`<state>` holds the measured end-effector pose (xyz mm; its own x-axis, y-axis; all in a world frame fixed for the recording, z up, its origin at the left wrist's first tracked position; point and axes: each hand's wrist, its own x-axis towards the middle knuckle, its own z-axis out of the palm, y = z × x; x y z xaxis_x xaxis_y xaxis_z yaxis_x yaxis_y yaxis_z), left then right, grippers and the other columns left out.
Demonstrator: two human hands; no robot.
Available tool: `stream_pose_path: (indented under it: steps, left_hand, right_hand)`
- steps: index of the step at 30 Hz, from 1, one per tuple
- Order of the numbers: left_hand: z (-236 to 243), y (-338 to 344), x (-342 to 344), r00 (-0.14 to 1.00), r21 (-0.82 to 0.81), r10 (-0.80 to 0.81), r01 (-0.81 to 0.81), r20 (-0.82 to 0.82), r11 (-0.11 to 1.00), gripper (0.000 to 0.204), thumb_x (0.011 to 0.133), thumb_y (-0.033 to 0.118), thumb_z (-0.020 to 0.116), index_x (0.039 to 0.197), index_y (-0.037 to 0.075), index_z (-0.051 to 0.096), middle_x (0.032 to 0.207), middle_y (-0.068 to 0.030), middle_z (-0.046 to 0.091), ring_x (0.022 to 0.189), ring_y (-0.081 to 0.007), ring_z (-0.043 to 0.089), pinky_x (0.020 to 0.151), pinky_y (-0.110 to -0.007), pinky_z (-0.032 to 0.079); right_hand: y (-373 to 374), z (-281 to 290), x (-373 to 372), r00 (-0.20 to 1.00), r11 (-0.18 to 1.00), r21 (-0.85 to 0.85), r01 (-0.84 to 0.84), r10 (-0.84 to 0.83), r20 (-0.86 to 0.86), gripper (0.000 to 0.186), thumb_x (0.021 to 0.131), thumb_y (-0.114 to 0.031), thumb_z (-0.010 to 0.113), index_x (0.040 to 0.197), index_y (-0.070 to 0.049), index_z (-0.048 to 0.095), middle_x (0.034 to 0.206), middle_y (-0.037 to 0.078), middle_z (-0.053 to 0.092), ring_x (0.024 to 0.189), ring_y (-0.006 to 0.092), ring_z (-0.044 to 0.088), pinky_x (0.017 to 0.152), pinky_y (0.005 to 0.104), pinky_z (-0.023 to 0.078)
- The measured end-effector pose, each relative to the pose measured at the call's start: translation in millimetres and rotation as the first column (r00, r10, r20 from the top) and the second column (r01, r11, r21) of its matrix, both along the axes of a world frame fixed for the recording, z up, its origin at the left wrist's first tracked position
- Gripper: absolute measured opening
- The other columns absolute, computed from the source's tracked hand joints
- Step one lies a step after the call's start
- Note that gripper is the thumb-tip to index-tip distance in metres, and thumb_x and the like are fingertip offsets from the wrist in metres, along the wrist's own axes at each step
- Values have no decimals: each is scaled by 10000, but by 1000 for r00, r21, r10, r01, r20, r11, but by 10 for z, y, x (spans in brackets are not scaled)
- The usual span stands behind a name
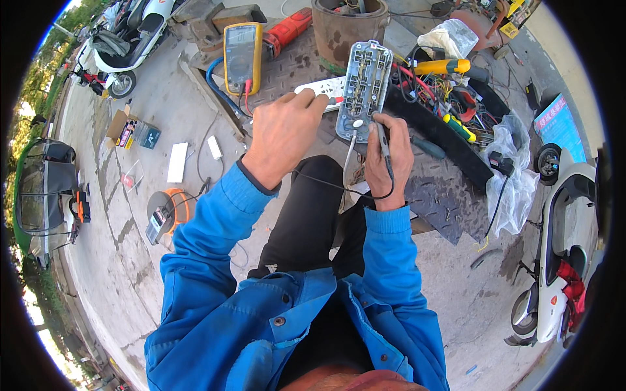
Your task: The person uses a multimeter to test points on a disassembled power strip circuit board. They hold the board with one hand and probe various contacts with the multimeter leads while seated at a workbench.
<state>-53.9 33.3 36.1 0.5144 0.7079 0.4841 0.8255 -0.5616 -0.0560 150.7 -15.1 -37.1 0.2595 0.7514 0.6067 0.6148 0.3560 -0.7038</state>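
Note:
My left hand [282, 138] pinches a red-tipped test probe [334, 101] against the left side of an opened grey power strip [364, 85], whose metal contacts are bared. Just below the strip, my right hand [389, 163] grips a black test probe [382, 135] with its tip near the strip's lower end. That probe's black lead loops across my lap. Both leads run back to a yellow multimeter [242, 55] standing on the bench behind my left hand. A white strip cover [318, 86] lies behind the red probe.
A metal checker-plate bench [443, 195] carries a rusty drum [349, 29], a red power tool [287, 27], yellow-handled screwdrivers [443, 66] and tangled wires [460, 107]. A plastic bag [515, 176] hangs at its right. Scooters stand at right [561, 260] and top left [130, 39]. An orange cable reel [171, 208] lies on the concrete.

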Motion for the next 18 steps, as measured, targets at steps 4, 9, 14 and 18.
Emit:
stream_pose_path:
  steps: [4,9,14,18]
  left_hand:
    - [-14,-16,-12,1000,-5,-14,14,15,1000,310,891,103,746,1196,116,806,978,-42,731,920,-267,793,683,-401,612]
    - [-33,-12,-11,1000,-12,-23,23,18,1000,323,887,106,750,1206,113,804,984,-43,732,929,-270,794,686,-401,613]
    - [-64,-3,8,1000,-18,-5,4,-8,1000,328,885,108,753,1209,111,803,991,-43,736,941,-267,797,691,-398,617]
    - [-81,-4,12,1000,-24,-5,4,-15,1000,330,883,105,758,1210,101,799,996,-51,737,950,-264,800,696,-396,623]
  right_hand:
    - [1,5,1,1000,1000,-9,0,0,6,235,1016,4,737,1244,-40,707,1112,172,692,1015,419,731,863,461,583]
    - [-9,8,4,1000,1000,-19,-2,3,11,235,1018,4,733,1247,-42,709,1117,172,694,1017,414,734,863,461,584]
    - [5,-3,9,1000,1000,-7,0,0,18,232,1016,-1,740,1243,-40,713,1105,173,694,1002,410,734,859,457,585]
    - [5,-14,7,1000,1000,-5,4,-4,18,227,1014,-5,747,1237,-36,716,1095,173,694,989,409,735,853,456,585]
